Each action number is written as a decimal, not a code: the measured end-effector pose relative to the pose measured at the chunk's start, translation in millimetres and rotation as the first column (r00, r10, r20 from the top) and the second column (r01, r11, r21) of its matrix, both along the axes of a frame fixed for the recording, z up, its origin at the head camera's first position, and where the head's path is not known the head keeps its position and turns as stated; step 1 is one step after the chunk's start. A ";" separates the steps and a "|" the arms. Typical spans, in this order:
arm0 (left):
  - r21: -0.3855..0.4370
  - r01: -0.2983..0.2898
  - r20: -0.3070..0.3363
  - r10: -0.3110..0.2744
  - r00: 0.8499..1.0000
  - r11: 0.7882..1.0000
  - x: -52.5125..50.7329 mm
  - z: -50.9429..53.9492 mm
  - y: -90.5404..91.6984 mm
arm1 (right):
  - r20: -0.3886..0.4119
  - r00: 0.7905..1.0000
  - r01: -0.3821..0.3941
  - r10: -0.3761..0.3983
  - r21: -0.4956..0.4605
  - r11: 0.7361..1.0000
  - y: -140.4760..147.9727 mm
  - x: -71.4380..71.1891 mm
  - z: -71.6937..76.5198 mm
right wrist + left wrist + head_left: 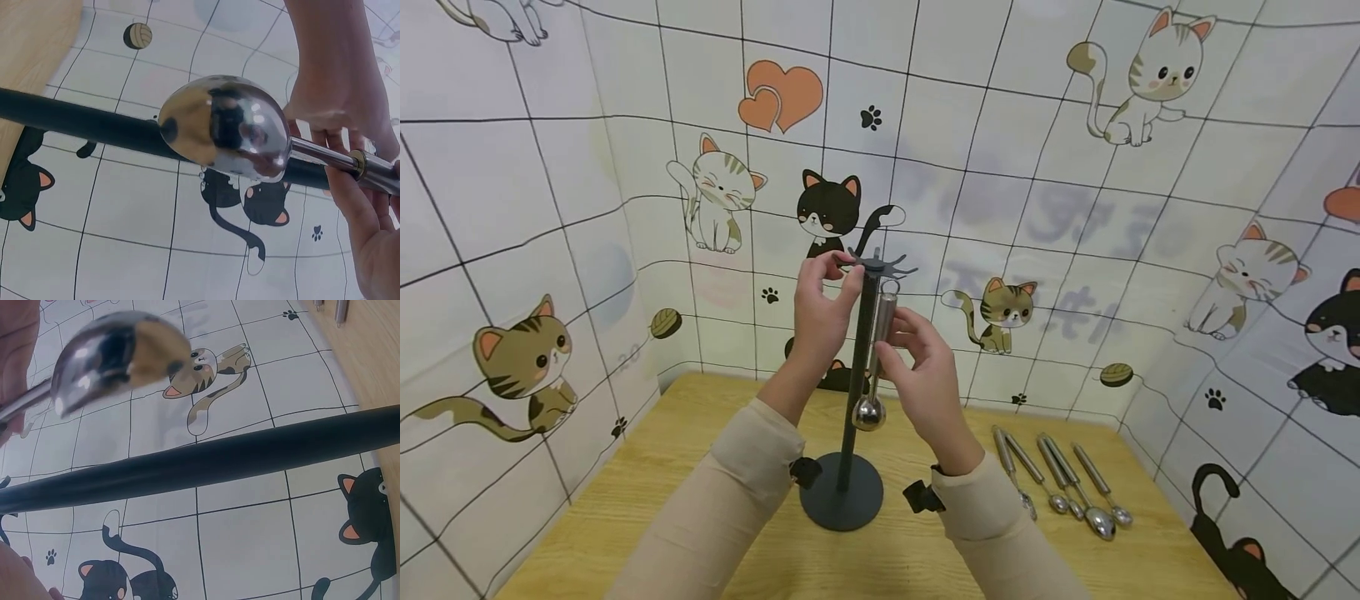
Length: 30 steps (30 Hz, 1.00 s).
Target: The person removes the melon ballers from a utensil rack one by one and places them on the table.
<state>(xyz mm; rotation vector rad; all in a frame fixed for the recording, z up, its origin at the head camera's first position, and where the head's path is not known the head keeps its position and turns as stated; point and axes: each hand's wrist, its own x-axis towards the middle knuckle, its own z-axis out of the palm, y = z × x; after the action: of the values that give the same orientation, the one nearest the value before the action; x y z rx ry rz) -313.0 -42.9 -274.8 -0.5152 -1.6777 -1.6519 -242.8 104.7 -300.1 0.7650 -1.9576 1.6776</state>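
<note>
A dark utensil stand (861,350) has a slim pole, a round base and a top ring of hooks. With thumb and fingertips my left hand (822,304) pinches the hooked top on its left side. My right hand (922,367) grips the handle of a shiny metal scoop (870,414), which hangs bowl-down in front of the pole. The scoop's end loop is close under a right-hand hook; whether it sits on that hook I cannot tell. In the right wrist view the scoop's rounded bowl (228,128) overlaps the pole (94,128), and right fingertips touch the handle.
Several metal utensils (1060,471) with spoon-like ends lie on the wooden table (737,483), right of the stand. A white cloth backdrop (1000,192) with cat drawings and grid lines rises behind and at both sides of the table.
</note>
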 end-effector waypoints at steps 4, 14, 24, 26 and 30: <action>0.007 -0.004 0.000 0.004 1.000 1.000 0.2 1.0 -1.0 | 0.015 1.000 0.027 -0.027 0.002 1.000 10.8 0.2 -0.9; 0.014 0.003 0.014 -0.003 1.000 1.000 -0.3 0.5 0.8 | 0.096 0.989 0.118 -0.116 -0.020 0.993 45.9 3.4 -9.7; 0.021 0.007 0.015 -0.007 1.000 1.000 0.3 1.8 1.7 | 0.108 0.980 0.170 -0.170 0.008 0.985 73.3 4.4 -27.1; 0.023 0.007 0.018 -0.007 1.000 1.000 0.7 1.2 1.7 | 0.118 0.976 0.182 -0.182 0.005 0.983 78.4 4.2 -31.8; 0.029 0.007 0.019 -0.008 1.000 1.000 1.2 0.6 1.9 | 0.140 0.967 0.212 -0.213 0.023 0.977 88.6 3.3 -42.1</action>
<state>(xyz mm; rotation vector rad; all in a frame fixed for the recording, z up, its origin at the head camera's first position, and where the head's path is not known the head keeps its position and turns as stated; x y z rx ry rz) -311.8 -41.0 -274.2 -0.4937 -1.6655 -1.6887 -239.5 193.3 -342.2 0.4294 -2.0606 1.6343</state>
